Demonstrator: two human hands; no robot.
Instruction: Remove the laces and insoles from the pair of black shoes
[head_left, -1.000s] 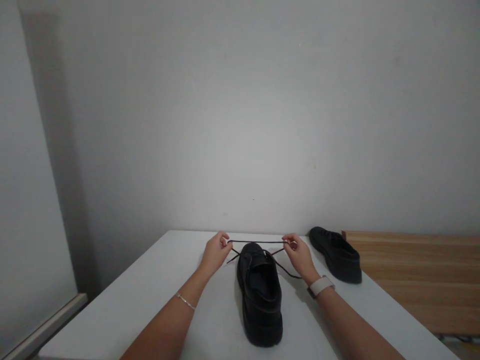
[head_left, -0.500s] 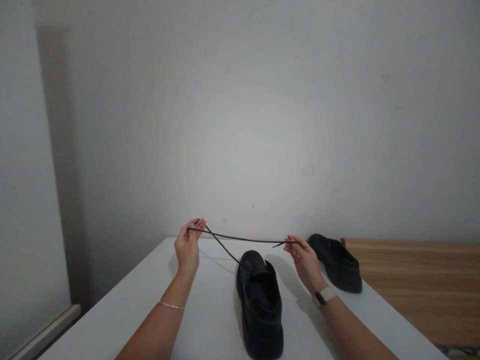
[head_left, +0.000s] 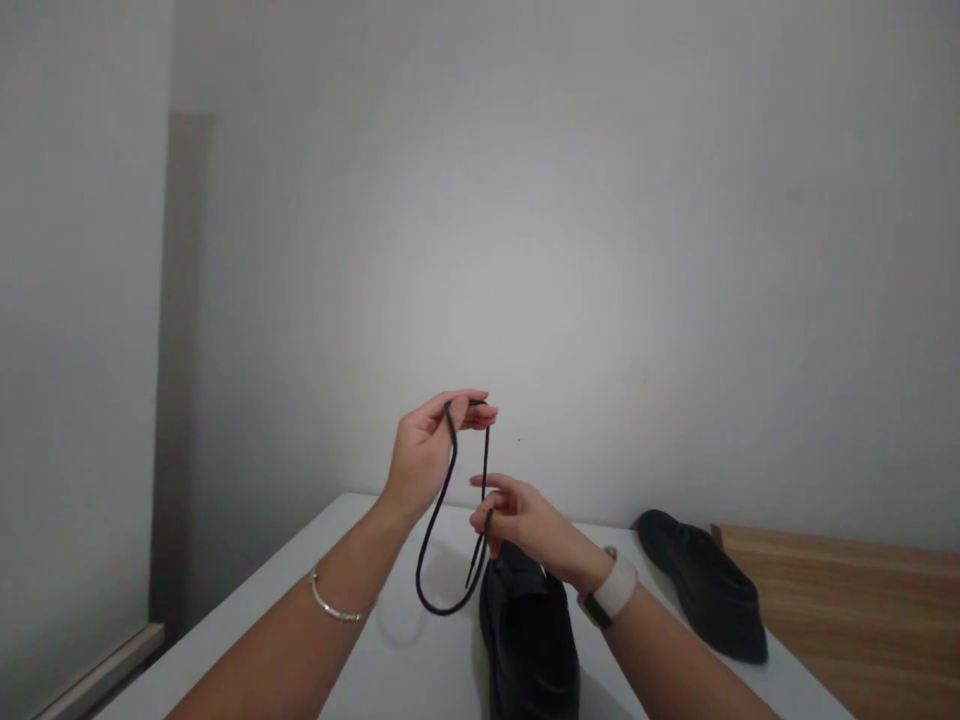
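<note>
A black shoelace (head_left: 428, 547) hangs in a long loop between my two hands. My left hand (head_left: 439, 430) is raised higher and pinches it, with one strand dropping from the fingertips toward the shoe. Lower and to the right, my right hand (head_left: 517, 515) grips the lace close to its loose end, which points down. Just below my right hand stands a black shoe (head_left: 534, 640), its toe toward the wall and its opening facing up. The front of the shoe is partly hidden by my right hand.
A second black shoe (head_left: 705, 585) lies at the right edge of the white table (head_left: 405, 660). Beyond that edge is a wooden panel (head_left: 847, 620). A pale wall (head_left: 525, 250) rises directly behind the table.
My hands have come together from far apart, the left moving right and up, the right moving left. The lace, earlier stretched nearly straight between them, now sags in a loop.
</note>
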